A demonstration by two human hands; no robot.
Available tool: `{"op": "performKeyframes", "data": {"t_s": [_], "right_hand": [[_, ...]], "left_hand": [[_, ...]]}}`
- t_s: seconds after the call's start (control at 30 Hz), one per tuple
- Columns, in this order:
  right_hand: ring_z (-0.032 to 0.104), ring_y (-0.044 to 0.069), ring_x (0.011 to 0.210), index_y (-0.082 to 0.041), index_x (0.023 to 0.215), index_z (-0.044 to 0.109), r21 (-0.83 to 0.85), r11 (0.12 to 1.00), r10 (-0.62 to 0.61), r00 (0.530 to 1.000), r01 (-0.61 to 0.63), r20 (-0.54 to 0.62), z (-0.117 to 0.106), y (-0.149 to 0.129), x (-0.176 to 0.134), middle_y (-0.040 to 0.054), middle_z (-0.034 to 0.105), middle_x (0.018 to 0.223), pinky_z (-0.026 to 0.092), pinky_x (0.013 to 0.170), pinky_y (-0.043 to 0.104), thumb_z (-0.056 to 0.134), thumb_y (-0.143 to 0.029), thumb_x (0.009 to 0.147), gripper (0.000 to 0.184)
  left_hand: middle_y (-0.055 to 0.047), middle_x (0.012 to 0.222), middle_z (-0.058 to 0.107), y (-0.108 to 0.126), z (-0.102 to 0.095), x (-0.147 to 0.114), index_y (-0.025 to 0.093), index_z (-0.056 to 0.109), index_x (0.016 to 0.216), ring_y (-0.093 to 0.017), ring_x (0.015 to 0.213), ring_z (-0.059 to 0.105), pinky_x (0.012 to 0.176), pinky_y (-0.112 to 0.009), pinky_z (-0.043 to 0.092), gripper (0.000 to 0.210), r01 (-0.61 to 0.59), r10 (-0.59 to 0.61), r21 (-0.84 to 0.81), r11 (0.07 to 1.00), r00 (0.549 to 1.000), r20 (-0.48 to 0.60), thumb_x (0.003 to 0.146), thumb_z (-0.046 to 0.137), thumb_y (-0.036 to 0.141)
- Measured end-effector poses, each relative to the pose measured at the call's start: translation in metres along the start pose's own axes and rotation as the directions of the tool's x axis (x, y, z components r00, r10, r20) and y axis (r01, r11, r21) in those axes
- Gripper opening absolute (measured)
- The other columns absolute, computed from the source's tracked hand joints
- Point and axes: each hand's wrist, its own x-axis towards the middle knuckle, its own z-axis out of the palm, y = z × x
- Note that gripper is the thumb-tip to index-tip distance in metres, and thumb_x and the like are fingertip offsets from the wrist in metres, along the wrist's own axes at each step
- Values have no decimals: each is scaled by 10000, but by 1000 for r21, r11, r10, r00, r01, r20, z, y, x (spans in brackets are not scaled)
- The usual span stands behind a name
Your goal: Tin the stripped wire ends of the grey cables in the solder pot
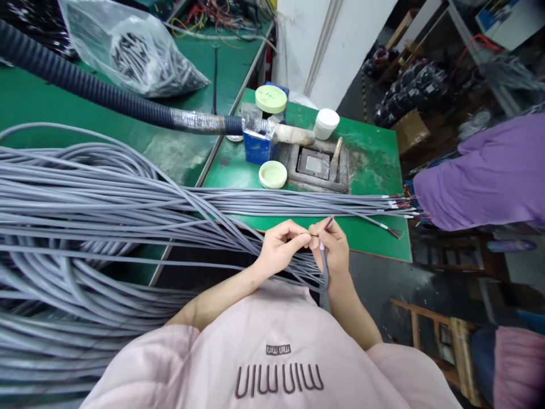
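Observation:
Close in front of my chest, my right hand (pixel 334 247) is closed round the end of a grey cable (pixel 325 267), whose sheath bends down below the fingers. A few thin dark and purple wires (pixel 328 222) stick up from that end. My left hand (pixel 283 245) meets it from the left, thumb and forefinger pinched on a thin wire of the same cable. The exact wire tip is hidden by the fingers. Just beyond my hands lies a bundle of grey cables (pixel 272 201), its stripped ends (pixel 394 232) fanning out at the right.
Large coils of grey cable (pixel 63 199) cover the left. Ahead stand a solder pot (pixel 317 162) with a scraper, a ribbed hose (pixel 128 105), a blue box (pixel 258 147), a white tub (pixel 326 122) and a pale lid (pixel 273 174). A person in purple (pixel 485 170) is at right.

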Motion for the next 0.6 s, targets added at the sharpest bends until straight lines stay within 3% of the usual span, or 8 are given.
{"op": "performKeyframes", "data": {"t_s": [0.07, 0.17, 0.4, 0.5, 0.6], "right_hand": [[505, 110, 534, -220, 733, 551, -54, 997, -48, 998, 50, 29, 1, 2, -1, -45, 527, 584, 446, 557, 266, 636, -309, 785, 133], [533, 98, 551, -211, 748, 562, -200, 975, -94, 995, 100, 39, 4, 3, 0, -29, 560, 711, 453, 550, 263, 645, -265, 783, 106], [475, 69, 433, -208, 692, 546, -398, 916, -104, 989, 56, -101, 15, -1, 6, -44, 565, 639, 362, 401, 214, 660, -241, 735, 125], [462, 60, 417, -203, 655, 526, -447, 894, -107, 985, 35, -138, 14, -6, 15, -50, 572, 619, 343, 389, 202, 658, -220, 707, 142], [449, 55, 398, -203, 630, 491, -471, 881, -111, 987, 44, -114, 8, -14, 33, -61, 566, 576, 334, 389, 196, 653, -201, 687, 172]], "left_hand": [[7, 598, 631, 1, 1, 3, 162, 621, 690, -104, 548, 568, 546, -245, 446, 206, 95, -95, -180, 979, 995, 8, 763, 702, 337], [26, 557, 604, 2, 0, 6, 159, 604, 665, -91, 512, 548, 533, -233, 433, 215, 170, -177, -311, 935, 984, 4, 737, 727, 320], [22, 548, 594, -4, -8, 9, 152, 658, 674, -70, 484, 490, 511, -219, 415, 270, 253, -297, -277, 927, 946, -129, 656, 766, 400], [15, 572, 608, -3, -23, 17, 155, 662, 691, -69, 485, 491, 512, -214, 417, 277, 192, -248, -234, 953, 938, -244, 677, 739, 421], [11, 621, 630, 4, -45, 28, 163, 653, 695, -74, 528, 518, 554, -214, 432, 251, 9, -39, -71, 997, 902, -431, 725, 701, 408]]}}
